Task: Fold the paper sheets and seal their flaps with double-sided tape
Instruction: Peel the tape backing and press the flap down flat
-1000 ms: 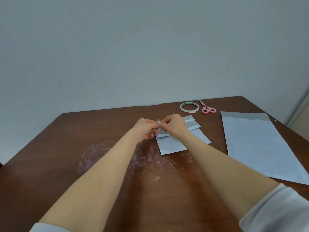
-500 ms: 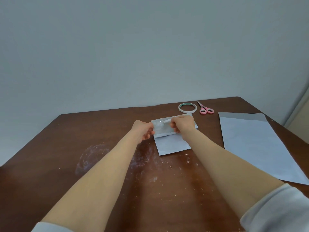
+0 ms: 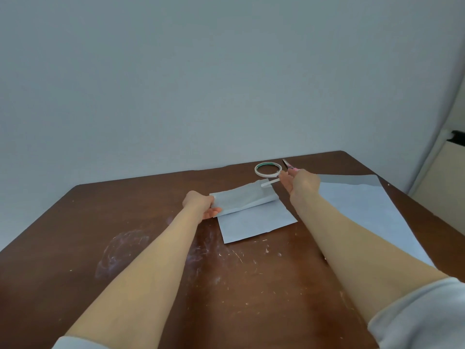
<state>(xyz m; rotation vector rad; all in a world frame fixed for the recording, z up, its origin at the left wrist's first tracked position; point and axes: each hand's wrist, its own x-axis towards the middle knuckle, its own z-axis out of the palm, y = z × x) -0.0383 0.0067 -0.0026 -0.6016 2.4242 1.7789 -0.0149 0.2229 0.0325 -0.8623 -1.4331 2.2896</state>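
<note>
A small folded pale-blue paper sheet lies in the middle of the brown table, its upper flap curled up off the sheet. My left hand grips the left end of that flap. My right hand is out to the right and pinches a thin white strip of tape backing that runs from the flap's right end. A roll of double-sided tape lies flat just behind the flap.
Pink-handled scissors lie right of the tape roll, partly behind my right hand. A large flat paper sheet covers the table's right side. White scratch marks spot the tabletop. A wall stands behind the far edge.
My right hand has moved to the right, pulling the white backing strip along the flap. My left hand shifted slightly left and holds the flap's end. The flap has lifted and curled.
</note>
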